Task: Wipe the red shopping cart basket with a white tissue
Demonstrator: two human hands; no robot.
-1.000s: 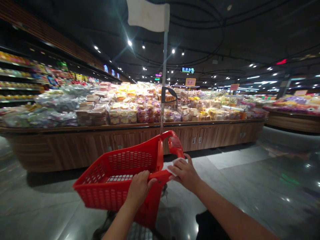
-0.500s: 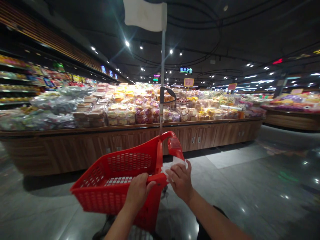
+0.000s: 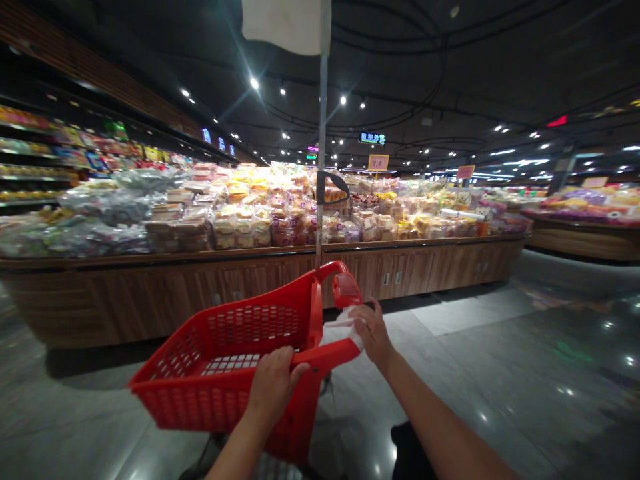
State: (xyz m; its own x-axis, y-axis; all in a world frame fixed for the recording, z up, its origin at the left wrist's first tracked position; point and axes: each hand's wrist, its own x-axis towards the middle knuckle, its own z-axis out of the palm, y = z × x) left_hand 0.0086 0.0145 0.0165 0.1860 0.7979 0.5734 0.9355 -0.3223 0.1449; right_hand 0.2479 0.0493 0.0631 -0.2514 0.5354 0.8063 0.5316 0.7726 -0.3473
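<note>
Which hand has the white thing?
The right hand: it holds the white cloth on the red handle; the left hand grips the basket's rim.

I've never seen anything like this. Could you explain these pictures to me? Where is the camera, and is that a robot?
There is no robot here: these are a person's two bare hands. The view comes from a camera worn on that person's head, looking forward and down, so the forearms enter from the bottom edge.

The left hand grips the edge of a red shopping cart, near its handle. The right hand holds a white cloth, perhaps a tissue, against the cart's handle. A pole with a white flag rises beyond the handle.

Behind the cart, a long wooden display counter carries heaps of packaged goods. Stocked shelves stand at the far left.
</note>
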